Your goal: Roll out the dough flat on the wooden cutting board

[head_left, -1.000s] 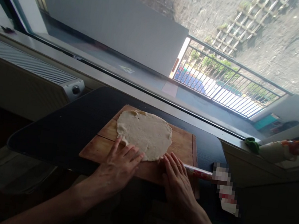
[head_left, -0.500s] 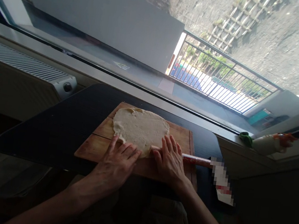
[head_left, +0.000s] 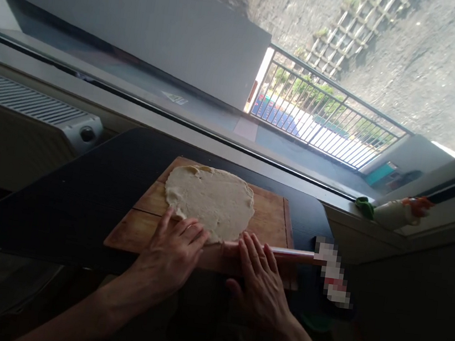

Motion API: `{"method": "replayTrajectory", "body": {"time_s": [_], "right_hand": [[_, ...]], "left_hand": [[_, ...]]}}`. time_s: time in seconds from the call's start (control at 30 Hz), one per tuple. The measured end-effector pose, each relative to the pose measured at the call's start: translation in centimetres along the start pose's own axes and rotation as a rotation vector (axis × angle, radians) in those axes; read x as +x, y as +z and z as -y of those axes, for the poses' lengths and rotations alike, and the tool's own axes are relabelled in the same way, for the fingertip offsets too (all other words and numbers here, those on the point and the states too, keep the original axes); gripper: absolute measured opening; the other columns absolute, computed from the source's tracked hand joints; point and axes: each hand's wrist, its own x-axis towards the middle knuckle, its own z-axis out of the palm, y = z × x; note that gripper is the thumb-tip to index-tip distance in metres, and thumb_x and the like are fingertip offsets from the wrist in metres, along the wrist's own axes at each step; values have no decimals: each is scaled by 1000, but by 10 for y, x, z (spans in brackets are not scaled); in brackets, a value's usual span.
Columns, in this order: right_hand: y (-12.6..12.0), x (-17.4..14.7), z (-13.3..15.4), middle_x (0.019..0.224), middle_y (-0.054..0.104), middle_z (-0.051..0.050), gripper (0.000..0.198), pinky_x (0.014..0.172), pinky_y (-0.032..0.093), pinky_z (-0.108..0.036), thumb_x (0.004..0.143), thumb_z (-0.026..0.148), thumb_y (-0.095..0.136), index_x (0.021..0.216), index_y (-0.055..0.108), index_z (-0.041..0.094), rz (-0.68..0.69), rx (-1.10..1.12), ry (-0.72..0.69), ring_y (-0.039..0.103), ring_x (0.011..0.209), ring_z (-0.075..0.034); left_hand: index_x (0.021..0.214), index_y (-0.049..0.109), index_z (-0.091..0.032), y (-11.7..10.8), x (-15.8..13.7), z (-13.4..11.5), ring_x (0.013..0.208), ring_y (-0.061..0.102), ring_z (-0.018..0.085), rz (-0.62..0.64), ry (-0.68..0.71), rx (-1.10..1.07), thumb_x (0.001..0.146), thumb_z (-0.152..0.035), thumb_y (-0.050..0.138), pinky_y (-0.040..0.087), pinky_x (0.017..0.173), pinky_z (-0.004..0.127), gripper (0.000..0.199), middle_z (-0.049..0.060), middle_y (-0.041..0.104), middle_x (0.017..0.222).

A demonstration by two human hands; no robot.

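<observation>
Rolling pin [head_left: 294,255] and right hand [head_left: 260,284] had shifted toward the person since the earlier frame, from over the dough's near-right portion back to its near edge. The right hand lay unclenched, its extended fingers flat across the top of the pin and its thumb set apart, below the pin. The left hand [head_left: 175,250] was likewise unclenched and grasped nothing; its spread fingertips rested along the near-left edge of the dough [head_left: 211,199]. Contact between pin and dough could not be determined.

The dough formed a flat, irregular sheet on the wooden board [head_left: 268,223], with a raised fold at its far edge. The pin extended rightward past the board, its outer end at a pixelated object [head_left: 331,273] of undeterminable type. The dark table [head_left: 60,199] supported the board. Beyond it ran the window sill [head_left: 285,175], with a radiator [head_left: 30,102] at left and a pale pot [head_left: 391,214] at right. Outside the glass stood a metal railing [head_left: 346,99].
</observation>
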Motion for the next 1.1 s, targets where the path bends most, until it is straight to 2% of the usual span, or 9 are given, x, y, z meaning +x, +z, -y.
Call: {"method": "replayTrajectory", "body": {"time_s": [0.23, 0.37, 0.43, 0.6, 0.67, 0.87, 0.93, 1.03, 1.1], "right_hand": [[5, 52, -14, 147, 33, -17, 56, 112, 22, -47, 96, 43, 32, 136, 43, 6, -20, -39, 202, 21, 140, -27], [4, 15, -4, 151, 25, -16, 64, 112, 22, -45, 93, 46, 38, 143, 30, 6, 1, -46, 48, 15, 141, -25], [4, 11, -8, 151, 23, -16, 65, 113, 21, -45, 93, 47, 37, 143, 30, 5, 21, -50, 26, 13, 141, -26], [6, 93, -50, 150, 27, -16, 58, 110, 20, -49, 97, 48, 24, 139, 40, 10, 16, -17, 337, 18, 140, -29], [8, 111, -57, 150, 28, -15, 58, 109, 22, -49, 97, 47, 19, 139, 40, 12, 3, 9, 425, 20, 139, -29], [16, 65, -44, 148, 33, -11, 52, 111, 17, -48, 96, 44, 32, 140, 38, 17, -101, -70, 204, 16, 140, -26], [17, 82, -57, 147, 35, -11, 51, 110, 17, -51, 95, 45, 31, 138, 42, 19, -121, -64, 262, 18, 139, -28], [15, 136, -86, 143, 39, -13, 52, 105, 26, -51, 96, 46, 23, 136, 43, 18, -91, 19, 478, 28, 135, -28], [14, 157, -96, 142, 39, -15, 51, 104, 28, -49, 97, 44, 24, 136, 42, 16, -109, 36, 544, 32, 133, -28]], "left_hand": [[112, 63, -19, 0, 2, -1, 114, 50, 27, 17, -44, 15, 89, -21, 46, 11, 111, 59, 28, 9, 63, 112], [113, 62, -19, 0, -3, -1, 116, 49, 26, 20, -56, -3, 90, -20, 43, 11, 111, 57, 29, 8, 62, 115], [110, 63, -18, 1, -2, -1, 116, 48, 26, 19, -55, -2, 90, -20, 43, 12, 111, 57, 28, 9, 63, 112], [108, 64, -18, 1, 1, -1, 114, 50, 27, 17, -37, -4, 89, -21, 45, 9, 111, 60, 27, 8, 64, 110], [111, 63, -19, 1, -1, 0, 114, 50, 27, 12, -40, -7, 89, -21, 45, 10, 111, 60, 28, 8, 63, 112], [106, 64, -17, 1, 3, -3, 113, 50, 27, -4, -55, -29, 87, -21, 47, 11, 111, 60, 26, 9, 64, 108], [105, 64, -17, 4, 11, -8, 114, 49, 28, -15, -53, -35, 87, -21, 48, 10, 111, 60, 24, 10, 63, 108], [103, 63, -18, 11, 26, -17, 111, 50, 27, -15, -37, -47, 85, -22, 52, 9, 110, 61, 22, 9, 62, 107], [99, 64, -19, 16, 35, -22, 108, 51, 26, 7, -33, -49, 84, -22, 54, 10, 110, 61, 19, 8, 62, 105]]}}
